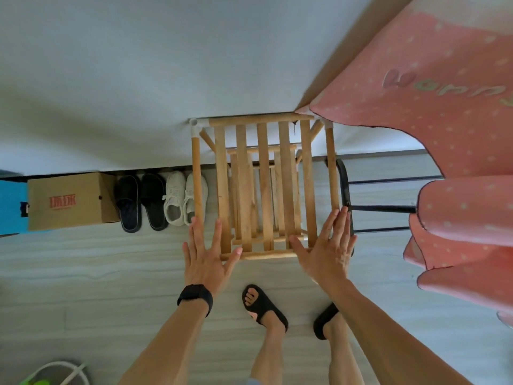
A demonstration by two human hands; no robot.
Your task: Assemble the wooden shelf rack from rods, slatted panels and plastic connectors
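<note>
The wooden shelf rack [265, 187] stands upright on the floor against the white wall, seen from above, with its top slatted panel over lower tiers. White plastic connectors [195, 128] join the rods at the far corners. My left hand [206, 252] lies flat with straight fingers on the rack's near left corner. My right hand [326, 250] lies flat with spread fingers on the near right corner. Both near corner connectors are hidden under my hands.
A cardboard box [69, 201], black slippers [141, 202] and white sneakers [183, 198] line the wall left of the rack. A black metal bed frame [380, 208] with a pink blanket [444, 134] is right of it. My feet in black sandals [263, 305] stand just behind.
</note>
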